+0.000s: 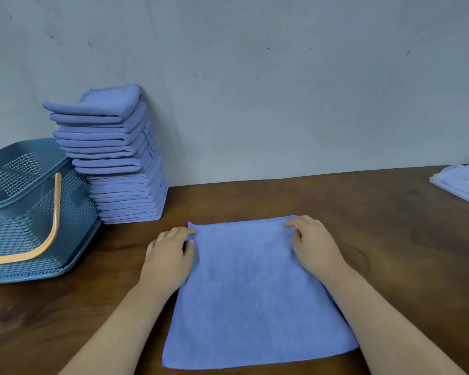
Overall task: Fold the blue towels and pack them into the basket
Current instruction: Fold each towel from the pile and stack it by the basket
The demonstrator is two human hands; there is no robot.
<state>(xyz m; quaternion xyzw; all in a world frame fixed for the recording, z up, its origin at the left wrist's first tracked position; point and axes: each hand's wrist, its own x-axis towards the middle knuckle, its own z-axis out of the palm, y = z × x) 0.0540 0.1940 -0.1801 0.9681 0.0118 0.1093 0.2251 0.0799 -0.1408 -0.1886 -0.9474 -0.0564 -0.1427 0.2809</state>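
Observation:
A blue towel (251, 290) lies flat on the brown table in front of me. My left hand (171, 253) pinches its far left corner between thumb and fingers. My right hand (313, 243) pinches its far right corner the same way. Both forearms run along the towel's side edges. A tall stack of folded blue towels (119, 158) leans against the wall at the back left. To its left stands the dark blue perforated basket (25, 212), with an orange handle (49, 234) lying across its open top.
A clear plastic container lid (460, 185) lies at the table's far right edge. A grey wall (282, 90) closes off the back of the table. Bare brown table surface (390, 239) stretches to the right of the towel.

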